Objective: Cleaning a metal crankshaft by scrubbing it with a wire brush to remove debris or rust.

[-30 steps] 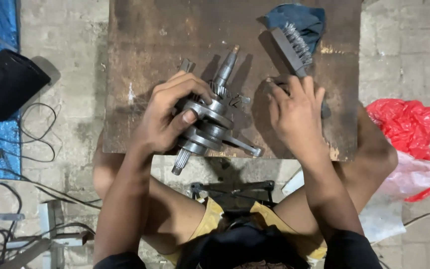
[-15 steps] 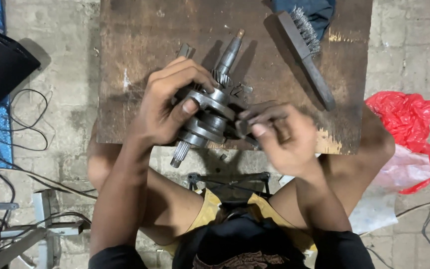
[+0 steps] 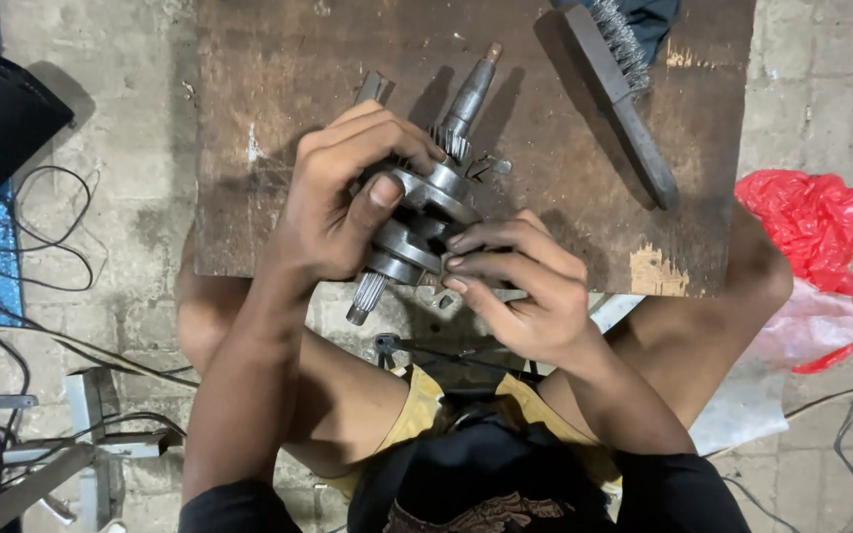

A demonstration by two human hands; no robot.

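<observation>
Gripped firmly in the left hand [image 3: 333,212], a steel crankshaft [image 3: 425,202] held just above the near edge of the wooden board [image 3: 278,69]; right hand [image 3: 520,286] pinching its lower web. Best kept steady, fingers off the splines. Wire brush [image 3: 619,94] beyond, on the board.

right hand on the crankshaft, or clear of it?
Touching. Head view: right hand fingers press against the crankshaft webs, no gap visible.

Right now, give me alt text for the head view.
Both hands hold a metal crankshaft above a worn wooden board: the left hand grips its webs, the right hand touches its lower side. A wire brush lies on the board.
</observation>
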